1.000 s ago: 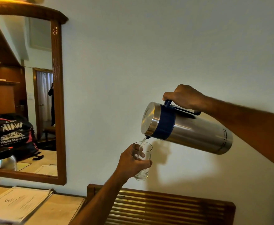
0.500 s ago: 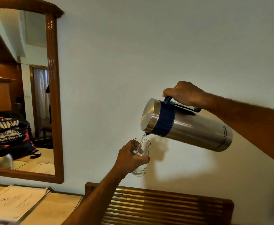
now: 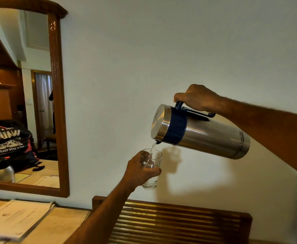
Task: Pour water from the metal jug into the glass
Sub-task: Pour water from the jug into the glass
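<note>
From the head view, your right hand (image 3: pixel 196 97) has its grip wrapped around the blue handle of the metal jug (image 3: pixel 202 132), tipped nearly level with the spout down-left. A thin stream of water (image 3: pixel 152 150) falls into the glass (image 3: pixel 151 170), which your left hand (image 3: pixel 138 171) clasps in mid-air before the wall, above the slatted wooden rack (image 3: pixel 176 224). A mirror (image 3: pixel 21 95) hangs on the left.

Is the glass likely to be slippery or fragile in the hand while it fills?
The glass looks thin and clear, so probably fragile if dropped. Its smooth wall may get slippery if the stream splashes. The left hand wraps its middle in mid-air, so it will likely feel heavier as the jug fills it.
</note>
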Motion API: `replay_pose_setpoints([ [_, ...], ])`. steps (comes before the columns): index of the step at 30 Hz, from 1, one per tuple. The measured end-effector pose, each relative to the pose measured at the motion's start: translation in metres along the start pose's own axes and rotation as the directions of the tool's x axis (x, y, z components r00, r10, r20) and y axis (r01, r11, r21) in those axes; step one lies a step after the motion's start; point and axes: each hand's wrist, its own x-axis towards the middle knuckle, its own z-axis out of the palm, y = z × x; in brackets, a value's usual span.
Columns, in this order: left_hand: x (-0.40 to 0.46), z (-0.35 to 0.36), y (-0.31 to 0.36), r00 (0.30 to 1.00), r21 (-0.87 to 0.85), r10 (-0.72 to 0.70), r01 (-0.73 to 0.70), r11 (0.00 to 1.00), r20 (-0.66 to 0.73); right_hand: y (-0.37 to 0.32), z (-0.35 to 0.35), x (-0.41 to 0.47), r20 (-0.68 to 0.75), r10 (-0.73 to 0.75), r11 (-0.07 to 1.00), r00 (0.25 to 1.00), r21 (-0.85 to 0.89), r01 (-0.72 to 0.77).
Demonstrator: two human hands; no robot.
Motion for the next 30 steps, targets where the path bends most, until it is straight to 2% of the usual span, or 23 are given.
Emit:
replay_pose_setpoints([
  [30,0.0034,0.0072,-0.0011,1.0,0.03,0.004,-0.004,1.0,0.009,-0.004,0.0014,0.0019,-0.001,-0.009,0.997,1.0,-0.078,0.008],
])
